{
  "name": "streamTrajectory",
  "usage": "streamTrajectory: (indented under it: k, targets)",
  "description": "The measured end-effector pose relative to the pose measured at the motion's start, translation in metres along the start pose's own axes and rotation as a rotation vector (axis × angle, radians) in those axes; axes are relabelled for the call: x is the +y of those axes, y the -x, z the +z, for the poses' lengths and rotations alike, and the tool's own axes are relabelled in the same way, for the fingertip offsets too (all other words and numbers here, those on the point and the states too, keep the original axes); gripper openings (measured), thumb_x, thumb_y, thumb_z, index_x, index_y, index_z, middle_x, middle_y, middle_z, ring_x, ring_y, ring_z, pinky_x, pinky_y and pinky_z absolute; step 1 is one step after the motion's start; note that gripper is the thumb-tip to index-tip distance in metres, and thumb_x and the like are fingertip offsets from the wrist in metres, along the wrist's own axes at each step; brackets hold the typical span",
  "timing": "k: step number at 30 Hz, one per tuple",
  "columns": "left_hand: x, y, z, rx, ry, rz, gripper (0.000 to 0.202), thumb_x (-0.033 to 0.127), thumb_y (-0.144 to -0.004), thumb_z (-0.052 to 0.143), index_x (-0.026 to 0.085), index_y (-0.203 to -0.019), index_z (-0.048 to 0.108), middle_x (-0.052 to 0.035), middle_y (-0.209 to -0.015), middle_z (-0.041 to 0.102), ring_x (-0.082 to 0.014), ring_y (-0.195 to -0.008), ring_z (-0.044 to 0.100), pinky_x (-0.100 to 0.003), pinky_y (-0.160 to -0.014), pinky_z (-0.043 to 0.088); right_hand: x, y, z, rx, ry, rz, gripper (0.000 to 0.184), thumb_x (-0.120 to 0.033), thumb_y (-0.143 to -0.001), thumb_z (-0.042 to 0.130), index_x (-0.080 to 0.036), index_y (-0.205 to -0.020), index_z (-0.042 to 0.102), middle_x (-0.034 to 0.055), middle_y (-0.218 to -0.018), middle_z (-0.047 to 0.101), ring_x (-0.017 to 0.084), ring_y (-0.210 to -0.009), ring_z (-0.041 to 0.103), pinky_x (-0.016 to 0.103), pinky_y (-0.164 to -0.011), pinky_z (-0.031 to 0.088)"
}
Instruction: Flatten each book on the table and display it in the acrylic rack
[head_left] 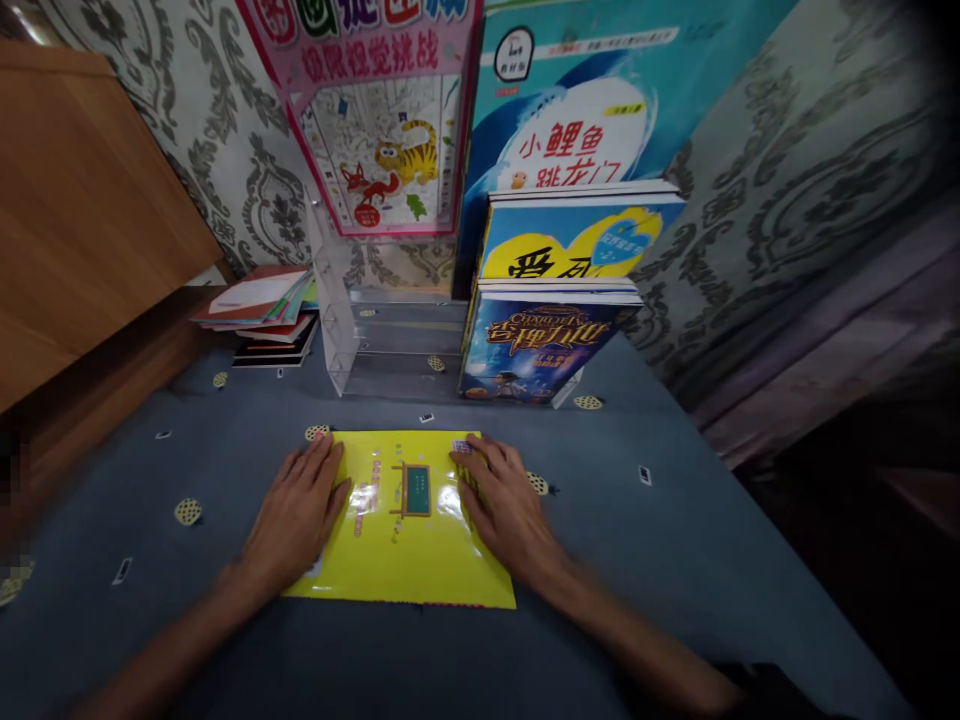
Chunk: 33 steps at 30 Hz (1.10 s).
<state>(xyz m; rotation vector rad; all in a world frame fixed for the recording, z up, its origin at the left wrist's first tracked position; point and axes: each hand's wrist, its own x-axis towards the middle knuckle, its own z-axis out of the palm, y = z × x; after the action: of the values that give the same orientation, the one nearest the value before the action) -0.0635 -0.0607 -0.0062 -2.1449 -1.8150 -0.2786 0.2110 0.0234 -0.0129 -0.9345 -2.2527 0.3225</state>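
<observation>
A glossy yellow book (pixel 412 570) lies flat on the blue-grey cloth, turned sideways, with a small green chalkboard picture on its cover. My left hand (pixel 296 515) rests along the book's left edge, fingers stretched forward and thumb over the cover. On the opposite side, my right hand (pixel 506 510) lies over the right edge, its fingers extended near the far right corner. Both hands touch the book, and neither is wrapped round it. The book's underside is hidden.
Behind the book stands a clear tiered rack (pixel 341 340). It holds a pink picture book (pixel 379 150), a teal book (pixel 570 80), yellow-and-blue books (pixel 547 240) and dark blue books (pixel 540 345). Loose books (pixel 262 310) are stacked at left, near a wooden panel (pixel 90 220).
</observation>
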Motion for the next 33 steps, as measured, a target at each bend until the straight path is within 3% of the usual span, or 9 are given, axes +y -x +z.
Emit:
streamTrajectory:
  k: [10, 21, 25, 33]
  targets:
    - [0.026, -0.023, 0.003, -0.077, 0.120, 0.070, 0.052, 0.041, -0.104, 0.027, 0.011, -0.140, 0.048, -0.0143, -0.149, 0.048, -0.0260, -0.139, 0.045, -0.045, -0.111, 0.043, -0.003, 0.008, 0.000, -0.015, 0.019, 0.032, 0.032, -0.016, -0.095, 0.045, -0.019, -0.122, 0.062, 0.0159, -0.131, 0.059, 0.034, -0.128, 0.047, 0.060, -0.099, 0.050]
    - [0.056, -0.048, 0.005, -0.168, 0.204, 0.196, 0.051, 0.041, -0.105, 0.029, 0.013, -0.145, 0.045, -0.0123, -0.153, 0.043, -0.0242, -0.142, 0.039, -0.043, -0.115, 0.039, -0.008, 0.011, -0.004, -0.052, 0.072, 0.060, 0.033, -0.014, -0.093, 0.046, -0.017, -0.122, 0.062, 0.0153, -0.132, 0.058, 0.035, -0.130, 0.046, 0.058, -0.103, 0.048]
    - [0.061, -0.056, 0.006, -0.190, 0.225, 0.235, 0.050, 0.040, -0.105, 0.029, 0.015, -0.146, 0.043, -0.0113, -0.153, 0.043, -0.0234, -0.143, 0.038, -0.044, -0.116, 0.037, -0.007, 0.010, -0.009, -0.036, 0.014, 0.075, 0.038, -0.013, -0.093, 0.043, -0.016, -0.127, 0.058, 0.0159, -0.134, 0.057, 0.031, -0.129, 0.049, 0.053, -0.105, 0.047]
    - [0.081, -0.078, 0.009, -0.169, 0.329, 0.385, 0.049, 0.038, -0.105, 0.031, 0.019, -0.150, 0.036, -0.0101, -0.153, 0.044, -0.0233, -0.142, 0.039, -0.047, -0.116, 0.035, 0.012, 0.000, -0.025, 0.052, -0.203, 0.243, 0.040, -0.021, -0.097, 0.038, -0.023, -0.135, 0.049, 0.0101, -0.125, 0.066, 0.025, -0.117, 0.061, 0.047, -0.103, 0.047]
